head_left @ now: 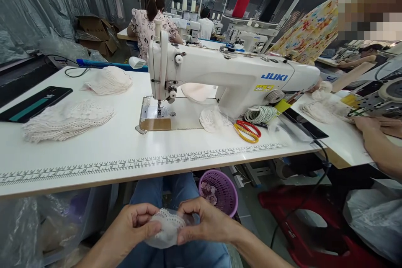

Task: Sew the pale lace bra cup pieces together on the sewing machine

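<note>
Above my lap, both hands pinch a small white lace-edged fabric piece. My left hand grips its left side between thumb and fingers. Its right side is held the same way by my right hand. The scalloped lace edge with small holes faces up, and sheer material shows near the right fingers. Beyond, on the white table, stands a white JUKI sewing machine. To its left lie a stack of white lace pieces and a second pale stack. Another lace piece rests on the machine bed's right side.
Scissors with red and yellow handles and a coil of pale cord lie right of the machine. A ruler strip runs along the table's front edge. Below are a purple basket and a red stool. A co-worker's hand is at right.
</note>
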A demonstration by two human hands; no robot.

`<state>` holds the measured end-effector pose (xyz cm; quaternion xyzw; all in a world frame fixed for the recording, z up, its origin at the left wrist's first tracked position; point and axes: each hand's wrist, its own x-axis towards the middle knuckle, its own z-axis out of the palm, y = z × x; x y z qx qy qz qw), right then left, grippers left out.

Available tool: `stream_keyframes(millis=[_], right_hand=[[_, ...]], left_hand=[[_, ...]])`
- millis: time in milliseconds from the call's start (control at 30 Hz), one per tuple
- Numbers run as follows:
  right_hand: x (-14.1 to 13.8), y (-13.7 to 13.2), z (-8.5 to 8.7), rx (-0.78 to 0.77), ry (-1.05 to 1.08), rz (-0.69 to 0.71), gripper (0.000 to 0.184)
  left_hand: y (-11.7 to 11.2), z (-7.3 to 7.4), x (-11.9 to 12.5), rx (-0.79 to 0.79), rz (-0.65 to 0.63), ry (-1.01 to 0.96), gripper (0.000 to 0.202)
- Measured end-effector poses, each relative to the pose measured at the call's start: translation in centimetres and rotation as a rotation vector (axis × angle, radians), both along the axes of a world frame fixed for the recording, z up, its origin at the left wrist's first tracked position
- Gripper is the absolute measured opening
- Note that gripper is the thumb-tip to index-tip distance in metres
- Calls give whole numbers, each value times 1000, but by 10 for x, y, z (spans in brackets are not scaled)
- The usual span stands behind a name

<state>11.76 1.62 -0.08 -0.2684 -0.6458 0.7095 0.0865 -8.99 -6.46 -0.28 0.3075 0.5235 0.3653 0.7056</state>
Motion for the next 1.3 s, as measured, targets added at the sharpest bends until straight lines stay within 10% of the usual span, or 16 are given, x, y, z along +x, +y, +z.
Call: stream_keyframes(millis=[467,1300], right_hand=[[-8,3,-7,-209,-30,-23,39],[0,11,-20,-98,-78,-85,42]], left_hand=[[0,-2,1,44,-14,104,37],[6,-4,3,53,-112,312,46]])
